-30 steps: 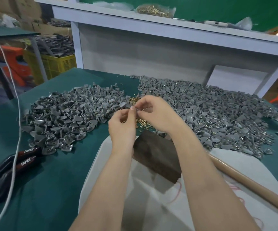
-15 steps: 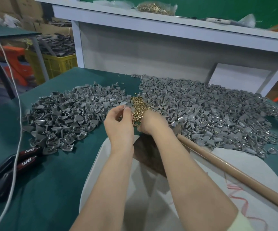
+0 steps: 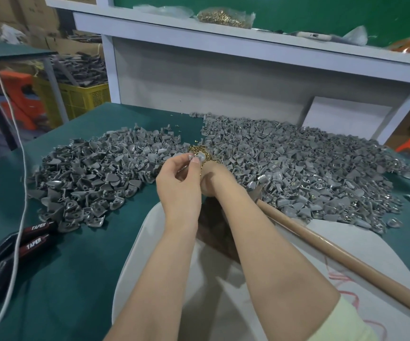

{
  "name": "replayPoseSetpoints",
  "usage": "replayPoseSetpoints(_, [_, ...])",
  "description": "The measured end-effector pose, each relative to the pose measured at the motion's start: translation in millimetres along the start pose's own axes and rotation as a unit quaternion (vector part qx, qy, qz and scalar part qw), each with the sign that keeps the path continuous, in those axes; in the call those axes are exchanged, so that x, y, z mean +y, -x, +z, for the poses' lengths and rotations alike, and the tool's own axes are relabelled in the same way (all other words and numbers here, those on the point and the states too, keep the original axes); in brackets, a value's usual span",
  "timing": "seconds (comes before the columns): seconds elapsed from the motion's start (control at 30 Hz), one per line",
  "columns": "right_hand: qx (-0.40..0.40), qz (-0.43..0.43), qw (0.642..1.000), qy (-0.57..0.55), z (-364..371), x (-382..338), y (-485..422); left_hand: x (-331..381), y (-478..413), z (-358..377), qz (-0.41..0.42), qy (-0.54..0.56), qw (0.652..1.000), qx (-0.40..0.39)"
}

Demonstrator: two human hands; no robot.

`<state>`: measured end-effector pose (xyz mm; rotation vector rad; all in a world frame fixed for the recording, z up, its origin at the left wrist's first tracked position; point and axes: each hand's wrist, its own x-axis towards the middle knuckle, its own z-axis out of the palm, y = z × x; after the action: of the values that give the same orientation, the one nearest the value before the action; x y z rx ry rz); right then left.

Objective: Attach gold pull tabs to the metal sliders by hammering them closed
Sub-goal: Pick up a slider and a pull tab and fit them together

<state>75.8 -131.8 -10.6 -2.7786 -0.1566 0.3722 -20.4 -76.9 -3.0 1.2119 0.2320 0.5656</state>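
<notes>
The person is at the pairing step, and no hammering has begun. The left hand (image 3: 178, 185) is raised over the green tabletop (image 3: 76, 279), with a single grey metal slider (image 3: 201, 157) pinched between thumb and forefinger. The right hand (image 3: 213, 178) reaches down just behind it into the small heap of gold pull tabs (image 3: 196, 149), which lies in the gap between the two big slider piles. Its fingers are hidden by the left hand, so it cannot be told whether they have a tab or are only feeling for one.

To do this step well, the right hand should probably draw out one tab alone, since the tabs look tangled and may come up in a clump. The left hand would best turn the slider so that its open lug faces the incoming tab, and keep the pinch low on the body so the lug stays clear. Once the tab is hooked on, the pair belongs flat on the dark wooden block (image 3: 211, 230) between the forearms. The hammer (image 3: 334, 254) lies untouched near the right arm, within easy reach. A light, square tap seems safer than a hard one, which could bend the lug sideways or trap the tab.
</notes>
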Motion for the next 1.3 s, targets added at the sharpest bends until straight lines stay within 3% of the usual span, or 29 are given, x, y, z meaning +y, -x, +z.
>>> replayPoseSetpoints(0.17, [0.115, 0.016, 0.993, -0.036, -19.7, 7.4, 26.0, -0.5, 1.7, -1.0, 0.004, -0.009, 1.0, -0.014])
replayPoseSetpoints(0.27, [0.15, -0.006, 0.975, -0.164, -33.2, 23.1, 49.2, -1.7, 1.7, -1.1, 0.005, -0.034, 0.998, -0.054])
replayPoseSetpoints(0.37, [0.178, -0.002, 0.936, -0.304, -43.3, 47.2, 75.2, -2.1, 8.1, 3.0, 0.017, -0.103, 0.981, -0.161])
replayPoseSetpoints(0.47, [0.187, 0.003, 0.904, -0.385, -45.1, 70.6, 101.8, -3.7, 18.6, 7.2, 0.075, -0.235, 0.934, -0.258])
replayPoseSetpoints(0.63, [0.202, -0.016, 0.903, -0.378, -32.3, 98.8, 128.5, -3.6, 29.7, 9.2, 0.12, -0.477, 0.814, -0.308])
replayPoseSetpoints(0.8, [0.224, -0.045, 0.871, -0.434, -15.9, 102.6, 132.5, -3.3, 30.6, 8.7, 0.144, -0.521, 0.786, -0.301])
replayPoseSetpoints(0.93, [0.249, -0.087, 0.885, -0.385, -13.0, 98.9, 129.0, -2.6, 29.0, 8.8, 0.144, -0.518, 0.783, -0.312])
replayPoseSetpoints(1.13, [0.248, -0.09, 0.952, -0.158, -5.9, 97.8, 129.5, -4.9, 28.8, 8.7, 0.152, -0.518, 0.78, -0.315])
replayPoseSetpoints(1.3, [0.241, -0.083, 0.956, -0.147, -3.9, 96.2, 128.8, -4.9, 28.6, 8.1, 0.157, -0.507, 0.785, -0.32])
